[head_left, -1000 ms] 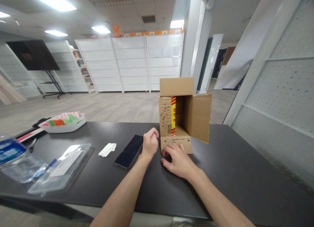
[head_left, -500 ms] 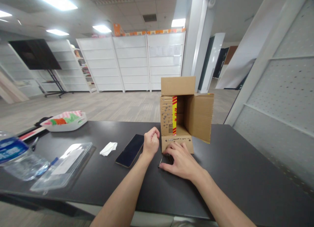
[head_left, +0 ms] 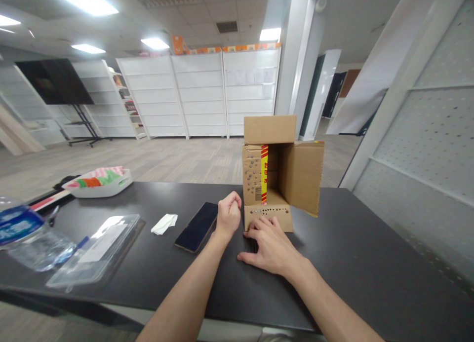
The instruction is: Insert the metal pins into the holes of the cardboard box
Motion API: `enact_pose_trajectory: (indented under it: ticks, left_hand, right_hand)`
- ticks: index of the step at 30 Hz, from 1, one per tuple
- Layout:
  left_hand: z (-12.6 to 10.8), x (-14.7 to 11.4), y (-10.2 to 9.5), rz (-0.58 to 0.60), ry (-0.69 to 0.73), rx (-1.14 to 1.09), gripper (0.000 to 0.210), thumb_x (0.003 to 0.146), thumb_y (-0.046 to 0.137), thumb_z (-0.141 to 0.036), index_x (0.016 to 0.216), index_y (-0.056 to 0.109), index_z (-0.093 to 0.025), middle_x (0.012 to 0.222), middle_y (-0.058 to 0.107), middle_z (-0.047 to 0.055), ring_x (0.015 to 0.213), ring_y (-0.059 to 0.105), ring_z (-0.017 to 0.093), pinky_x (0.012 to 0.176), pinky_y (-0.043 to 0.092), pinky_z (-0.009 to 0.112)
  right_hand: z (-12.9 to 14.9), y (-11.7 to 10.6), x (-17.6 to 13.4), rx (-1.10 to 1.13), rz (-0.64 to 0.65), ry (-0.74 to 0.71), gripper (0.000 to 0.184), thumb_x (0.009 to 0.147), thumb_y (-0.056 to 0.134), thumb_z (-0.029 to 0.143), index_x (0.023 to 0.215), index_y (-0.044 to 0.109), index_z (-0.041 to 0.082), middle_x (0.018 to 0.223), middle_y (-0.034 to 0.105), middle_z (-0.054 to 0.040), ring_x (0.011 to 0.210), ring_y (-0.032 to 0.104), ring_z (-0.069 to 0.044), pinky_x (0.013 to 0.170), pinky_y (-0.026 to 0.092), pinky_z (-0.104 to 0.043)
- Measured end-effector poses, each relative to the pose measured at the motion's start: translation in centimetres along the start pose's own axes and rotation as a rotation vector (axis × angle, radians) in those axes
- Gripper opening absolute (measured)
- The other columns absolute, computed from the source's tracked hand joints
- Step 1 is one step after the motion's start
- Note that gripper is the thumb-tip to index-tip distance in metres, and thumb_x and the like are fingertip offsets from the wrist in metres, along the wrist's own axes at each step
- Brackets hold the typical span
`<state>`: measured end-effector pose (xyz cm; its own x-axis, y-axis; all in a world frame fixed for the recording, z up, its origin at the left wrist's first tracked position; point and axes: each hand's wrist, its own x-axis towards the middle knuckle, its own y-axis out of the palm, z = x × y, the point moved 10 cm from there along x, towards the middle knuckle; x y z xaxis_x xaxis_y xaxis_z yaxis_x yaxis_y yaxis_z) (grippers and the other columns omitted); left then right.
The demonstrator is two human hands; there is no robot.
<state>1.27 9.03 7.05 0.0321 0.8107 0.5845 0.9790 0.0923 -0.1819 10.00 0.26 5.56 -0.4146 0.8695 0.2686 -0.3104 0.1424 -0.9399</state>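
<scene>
My left hand [head_left: 229,214] is closed with its knuckles up, just left of the cardboard box [head_left: 252,176]; whatever its fingers may hold is hidden. My right hand [head_left: 268,244] lies low over the table, thumb spread away from the fingers. Its fingertips reach the box's front flap [head_left: 269,211], which has a row of small dark holes and some grey stud-like dots. Between thumb and forefinger a small dark, ridged thing [head_left: 252,245] partly shows; my hand covers the rest. The box stands open towards me, its right flap [head_left: 305,176] swung out.
A phone [head_left: 197,227] lies left of my left hand, with a crumpled white tissue [head_left: 164,224] beyond it. Further left are a clear plastic case [head_left: 98,250], a water bottle [head_left: 33,238] and a white basket [head_left: 101,190] of colourful cloth. The black table [head_left: 355,263] ends near me.
My right thumb has moved slightly away from the forefinger, widening the gap beside the dark ridged thing. The left hand stays closed in the same place, and the box has not moved.
</scene>
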Motion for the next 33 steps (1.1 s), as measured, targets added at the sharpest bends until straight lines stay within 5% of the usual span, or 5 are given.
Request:
enact_pose_trajectory:
  ticks: [14, 33]
  left_hand:
    - [0.45, -0.05, 0.06, 0.008, 0.0, -0.008, 0.016, 0.07, 0.035, -0.012, 0.056, 0.039, -0.019, 0.052, 0.037, -0.004, 0.051, 0.035, 0.011, 0.052, 0.026, 0.024]
    - [0.28, -0.08, -0.04, 0.0, -0.004, -0.007, 0.017, 0.071, 0.036, -0.011, 0.057, 0.04, -0.019, 0.051, 0.037, -0.005, 0.05, 0.035, 0.01, 0.051, 0.026, 0.024]
  right_hand:
    - [-0.42, 0.49, -0.42, 0.058, 0.054, -0.023, 0.04, 0.073, 0.071, 0.045, 0.107, 0.069, 0.024, 0.087, 0.056, -0.0041, 0.09, 0.047, -0.023, 0.082, 0.032, -0.037]
    - [-0.06, 0.49, -0.28, 0.088, 0.073, -0.053, 0.027, 0.083, 0.064, 0.045, 0.093, 0.068, 0.02, 0.084, 0.056, -0.0041, 0.089, 0.048, -0.022, 0.082, 0.032, -0.035]
